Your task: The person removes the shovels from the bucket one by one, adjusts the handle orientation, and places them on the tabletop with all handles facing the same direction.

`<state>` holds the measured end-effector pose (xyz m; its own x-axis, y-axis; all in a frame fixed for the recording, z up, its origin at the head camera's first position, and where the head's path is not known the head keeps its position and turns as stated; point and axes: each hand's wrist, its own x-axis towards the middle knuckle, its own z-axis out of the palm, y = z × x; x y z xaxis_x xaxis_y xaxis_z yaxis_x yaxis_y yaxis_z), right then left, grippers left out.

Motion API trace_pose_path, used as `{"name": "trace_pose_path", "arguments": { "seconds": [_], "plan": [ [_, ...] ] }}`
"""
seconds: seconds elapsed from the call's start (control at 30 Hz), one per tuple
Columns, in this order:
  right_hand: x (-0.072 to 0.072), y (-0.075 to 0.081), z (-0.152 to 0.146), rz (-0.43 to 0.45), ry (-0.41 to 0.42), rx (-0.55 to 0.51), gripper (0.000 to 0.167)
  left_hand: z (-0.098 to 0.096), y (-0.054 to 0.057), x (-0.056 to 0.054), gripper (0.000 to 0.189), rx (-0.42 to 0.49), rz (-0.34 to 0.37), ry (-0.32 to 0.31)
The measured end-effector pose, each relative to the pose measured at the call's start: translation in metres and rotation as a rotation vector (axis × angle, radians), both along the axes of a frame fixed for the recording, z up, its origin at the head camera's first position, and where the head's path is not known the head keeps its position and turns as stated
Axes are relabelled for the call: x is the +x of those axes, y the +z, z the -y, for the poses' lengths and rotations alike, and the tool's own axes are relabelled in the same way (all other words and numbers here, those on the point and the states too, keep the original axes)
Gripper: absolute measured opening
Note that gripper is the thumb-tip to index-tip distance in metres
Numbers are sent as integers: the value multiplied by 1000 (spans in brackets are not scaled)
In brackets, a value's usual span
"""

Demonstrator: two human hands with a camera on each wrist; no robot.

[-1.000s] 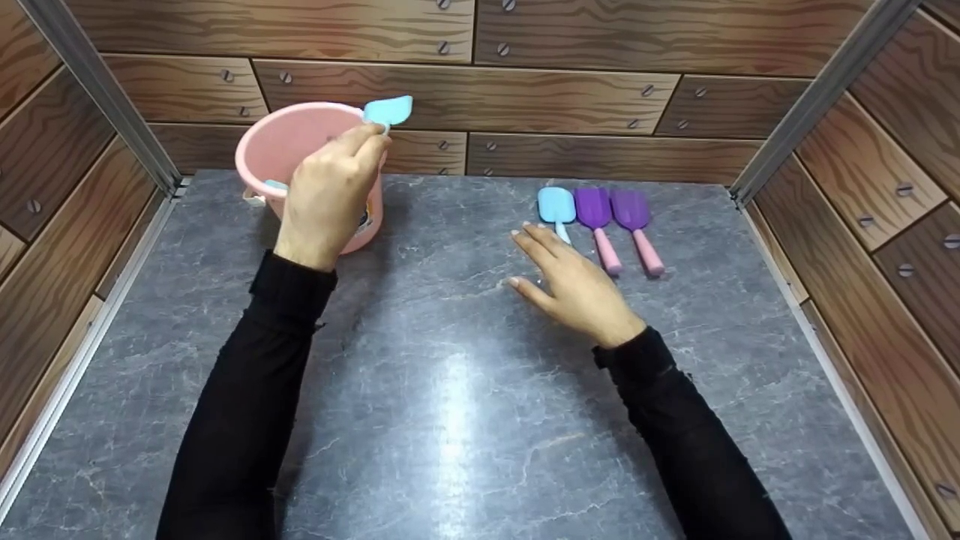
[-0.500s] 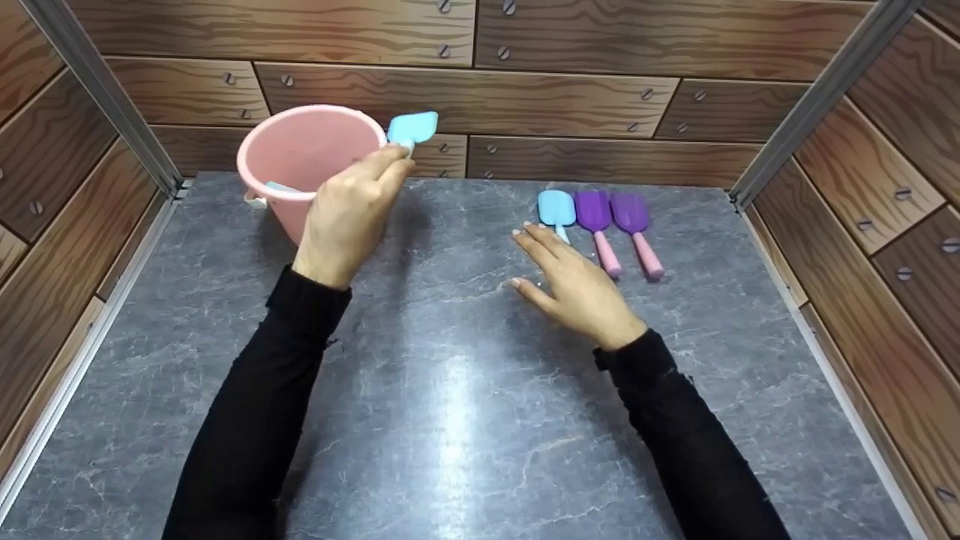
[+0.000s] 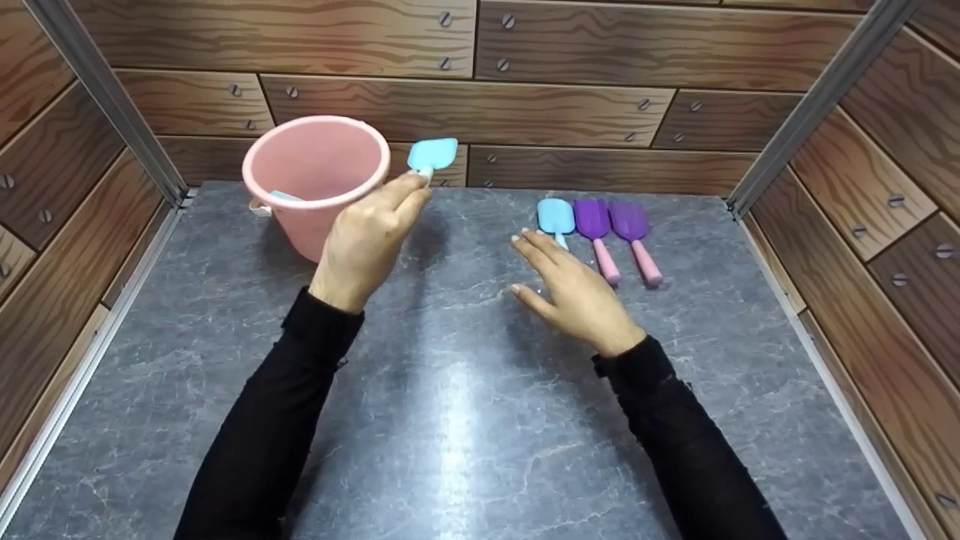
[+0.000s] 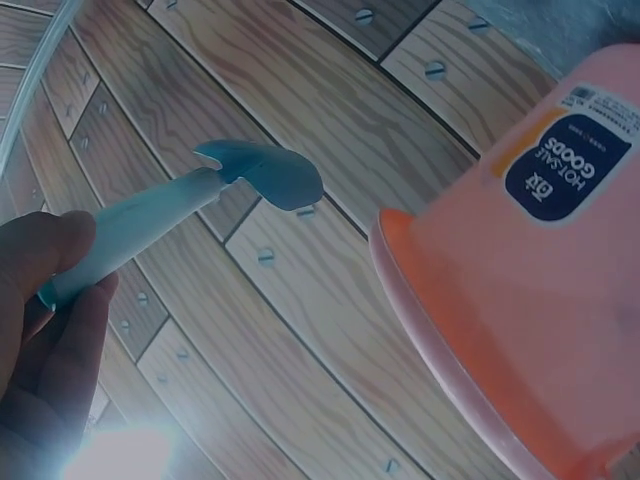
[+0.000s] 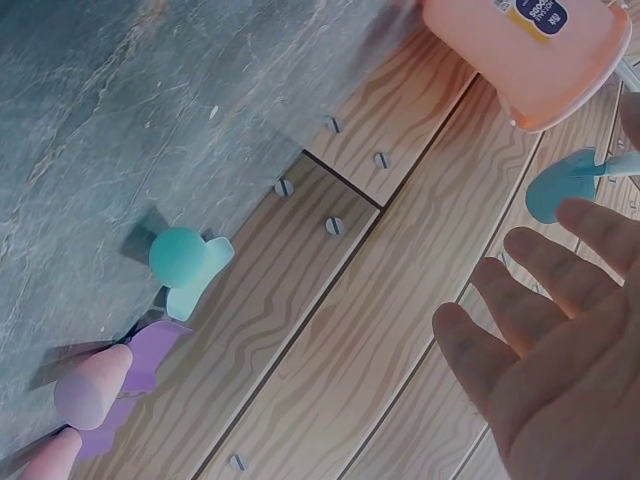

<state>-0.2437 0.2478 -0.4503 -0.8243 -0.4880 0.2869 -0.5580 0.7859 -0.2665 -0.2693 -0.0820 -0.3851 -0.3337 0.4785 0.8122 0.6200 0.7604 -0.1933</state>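
Shovel (image 3: 433, 154), blue, aloft beside bucket (image 3: 301, 231) | left fingers (image 4: 78, 340) clamped on handle (image 4: 150, 222) | right fingers (image 5: 515, 305) extended, tips apart

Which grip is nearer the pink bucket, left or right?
Left. The left grip, holding a light-blue scoop, is just right of the pink bucket, not touching it. The right grip is farther right, by the row of scoops.
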Motion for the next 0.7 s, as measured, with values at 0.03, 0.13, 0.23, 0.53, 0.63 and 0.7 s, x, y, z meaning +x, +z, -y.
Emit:
{"name": "trace_pose_path", "arguments": {
  "seconds": [0.03, 0.13, 0.23, 0.53, 0.63, 0.7],
  "plan": [
    [1, 0, 0, -1, -1, -1, 76, -1, -2, 1, 19, -3, 1, -1],
    [2, -1, 1, -5, -7, -2, 76, -4, -5, 3, 19, -11, 1, 0],
    [3, 0, 1, -12, -14, -8, 78, -7, -9, 5, 18, -10, -9, -4],
    [1, 6, 4, -78, 11, -17, 79, -17, -19, 11, 19, -56, -33, 10],
    [0, 9, 5, -98, 16, -22, 78, -21, -20, 13, 20, -65, -29, 7],
    [0, 12, 6, -105, 16, -24, 77, -23, -22, 14, 20, -68, -24, 0]
  ]
}}
